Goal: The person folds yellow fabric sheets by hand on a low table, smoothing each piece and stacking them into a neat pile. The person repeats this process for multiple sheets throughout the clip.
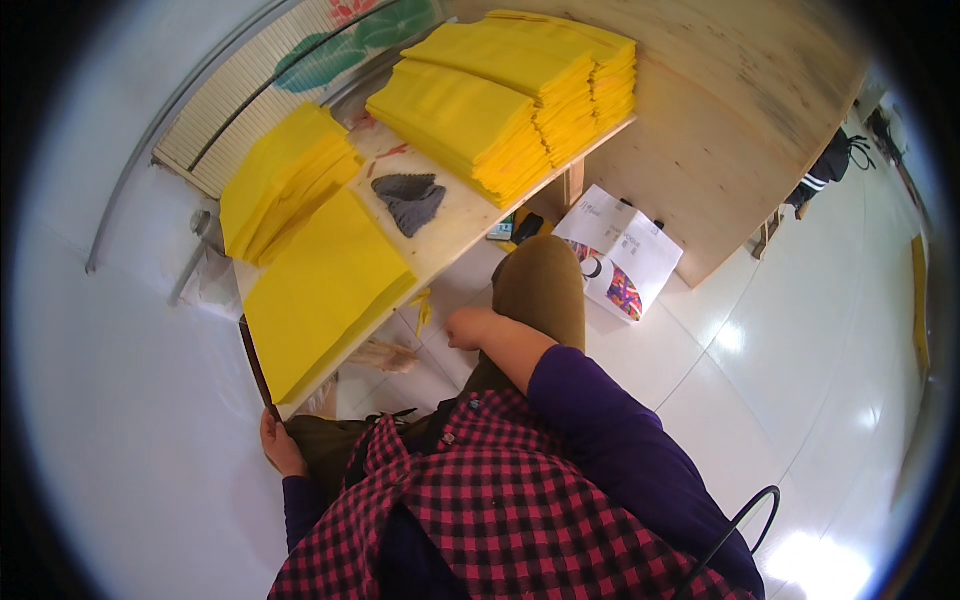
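My left hand (282, 446) is at the near left corner of the wooden table (402, 296), its fingers curled at the dark strip (258, 366) along the table's edge. Beside that corner lies a flat stack of yellow fabric sheets (325, 285). My right hand (473, 328) hangs beside my raised knee, apart from the table. Its fingers are curled in, and whatever they hold, if anything, is hidden. Close to it, a small yellow scrap (424, 310) hangs below the table's front edge.
Folded yellow bundles (290, 180) and tall yellow piles (520, 95) fill the table's back. A dark grey cloth (410, 203) lies between them. Right of my knee are a printed white bag (620, 250) and a phone-like object (502, 228). A large wooden board (715, 120) stands beyond.
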`<state>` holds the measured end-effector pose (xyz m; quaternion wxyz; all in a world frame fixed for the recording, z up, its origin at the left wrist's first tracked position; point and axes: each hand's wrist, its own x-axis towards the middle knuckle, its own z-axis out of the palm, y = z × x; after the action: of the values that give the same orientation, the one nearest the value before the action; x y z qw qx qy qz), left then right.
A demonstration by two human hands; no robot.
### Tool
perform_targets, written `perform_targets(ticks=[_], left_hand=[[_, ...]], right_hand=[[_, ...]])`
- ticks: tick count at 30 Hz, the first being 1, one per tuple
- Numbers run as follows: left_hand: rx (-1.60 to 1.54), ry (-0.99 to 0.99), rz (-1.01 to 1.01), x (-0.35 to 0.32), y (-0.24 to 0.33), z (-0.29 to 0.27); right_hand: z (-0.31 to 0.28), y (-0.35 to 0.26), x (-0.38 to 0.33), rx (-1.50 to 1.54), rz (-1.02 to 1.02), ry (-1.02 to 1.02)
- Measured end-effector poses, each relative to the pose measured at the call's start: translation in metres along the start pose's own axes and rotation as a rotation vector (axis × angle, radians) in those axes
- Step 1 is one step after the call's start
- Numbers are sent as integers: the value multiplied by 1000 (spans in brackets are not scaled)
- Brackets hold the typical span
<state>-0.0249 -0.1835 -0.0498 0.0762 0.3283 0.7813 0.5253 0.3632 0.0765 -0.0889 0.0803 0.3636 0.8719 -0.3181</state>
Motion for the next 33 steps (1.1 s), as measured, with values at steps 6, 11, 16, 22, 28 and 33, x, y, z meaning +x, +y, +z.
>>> perform_targets(ticks=[6,11,16,22,28,33], left_hand=[[-103,18,-34,-1,12,1],[-87,-22,-20,-2,20,1],[-13,-76,45,-8,30,-2],[-145,-63,39,-10,45,-2],[-288,-21,29,-7,54,-3],[-328,-35,-27,-3,45,4]], right_hand=[[0,-4,-6,10,4,4],[1,-9,-9,6,-10,-22],[5,-11,-12,-44,-52,-13],[10,-9,-12,-41,-48,-15],[15,-13,-1,-82,-96,-18],[17,-17,-3,-110,-53,-39]])
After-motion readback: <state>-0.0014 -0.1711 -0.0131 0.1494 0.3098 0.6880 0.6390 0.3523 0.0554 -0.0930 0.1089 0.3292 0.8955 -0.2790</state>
